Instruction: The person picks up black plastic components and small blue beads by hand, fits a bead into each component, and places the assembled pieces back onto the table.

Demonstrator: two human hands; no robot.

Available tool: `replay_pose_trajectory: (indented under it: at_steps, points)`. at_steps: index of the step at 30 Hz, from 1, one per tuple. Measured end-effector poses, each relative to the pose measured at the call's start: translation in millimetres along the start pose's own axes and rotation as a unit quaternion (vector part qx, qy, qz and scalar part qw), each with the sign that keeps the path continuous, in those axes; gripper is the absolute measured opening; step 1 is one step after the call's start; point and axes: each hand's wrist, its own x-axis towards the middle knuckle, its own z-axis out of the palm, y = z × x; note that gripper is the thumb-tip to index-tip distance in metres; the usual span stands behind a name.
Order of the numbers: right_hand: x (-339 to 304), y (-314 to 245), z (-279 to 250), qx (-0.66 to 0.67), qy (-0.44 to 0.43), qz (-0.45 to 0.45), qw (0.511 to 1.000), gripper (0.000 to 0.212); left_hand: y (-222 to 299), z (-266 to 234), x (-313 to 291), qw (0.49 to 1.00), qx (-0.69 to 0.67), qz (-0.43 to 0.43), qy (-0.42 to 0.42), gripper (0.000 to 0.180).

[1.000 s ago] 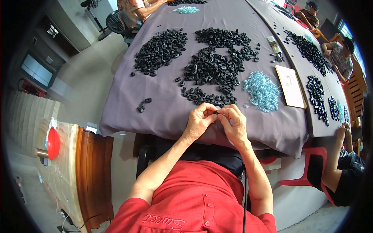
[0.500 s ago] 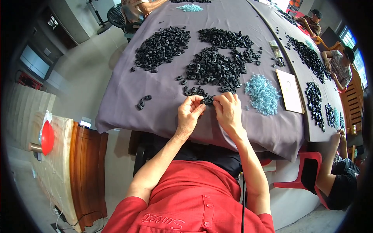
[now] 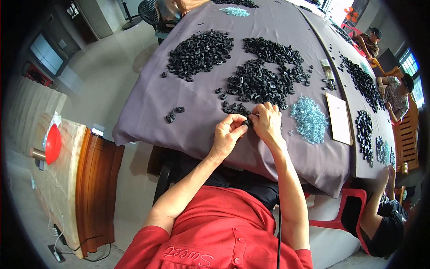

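At the near edge of the cloth-covered table, my left hand (image 3: 227, 135) pinches a small black plastic part (image 3: 246, 122) between thumb and fingers. My right hand (image 3: 267, 124) is closed beside it, its thumb and fingertips pressed together at the part's right side. Whatever those right fingertips hold is too small and covered to make out. Just beyond my hands lies a heap of similar black parts (image 3: 257, 83), with a few strays around its near side. A pile of small clear-blue pieces (image 3: 309, 120) sits to the right of my right hand.
Another black heap (image 3: 199, 54) lies far left, and two or three loose parts (image 3: 174, 115) lie nearer. On the right are a pale flat board (image 3: 339, 118) and a tube-like object (image 3: 328, 71). Other people sit along the table's right side; a red chair (image 3: 342, 210) stands close right.
The whole view has shifted a little, so the table's contents appear farther right. My hands stay together, and the black part between them is turned and more covered by my fingers.
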Motion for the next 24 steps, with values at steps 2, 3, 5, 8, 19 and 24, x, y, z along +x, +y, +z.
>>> replay_pose_trajectory:
  at_steps: [2,3,5,8,19,24]
  points:
    - [-1.9,3.4,-0.9,0.019,0.02,-0.014,1.0,0.015,-0.6,1.1,-0.1,1.0,0.008,-0.005,-0.008,0.013]
    - [-3.6,4.6,-2.3,0.037,0.039,-0.025,0.998,0.016,-0.9,1.1,-0.9,1.0,0.015,-0.003,-0.005,0.013]
    - [-10.8,8.0,-9.8,0.117,0.074,-0.023,0.99,0.016,-0.7,1.1,-0.8,0.999,0.032,0.003,-0.012,0.013]
    - [-28.8,3.7,-33.7,0.277,0.041,0.073,0.957,0.01,1.7,2.7,-2.5,0.999,0.048,-0.001,-0.018,0.012]
    - [-67.0,40.9,-47.0,0.594,0.066,0.207,0.775,0.019,-17.2,45.9,2.7,0.993,0.002,-0.045,-0.111,0.016]
    - [-67.8,42.7,-43.3,0.577,0.066,0.193,0.791,0.015,-18.8,44.9,5.4,0.991,-0.013,-0.057,-0.124,0.016]
